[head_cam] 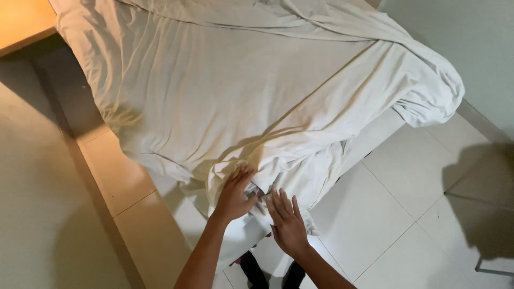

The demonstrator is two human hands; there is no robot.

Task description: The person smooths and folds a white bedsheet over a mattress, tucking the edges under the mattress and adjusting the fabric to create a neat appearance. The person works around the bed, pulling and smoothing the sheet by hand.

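A bed [369,140] stands before me, covered by a rumpled white sheet [241,91] that hangs over its near corner. My left hand [235,194] presses on the bunched sheet at that corner, fingers curled into the folds. Just to its right, my right hand [287,220] lies flat with fingers spread against the hanging cloth. The two hands nearly touch. Whether either hand pinches the fabric is hard to tell.
White floor tiles [391,214] spread to the right of the bed. A pale wall [471,48] rises at the far right. A wooden surface [21,21] shows at the top left. My dark shoes [267,273] are just below the bed corner.
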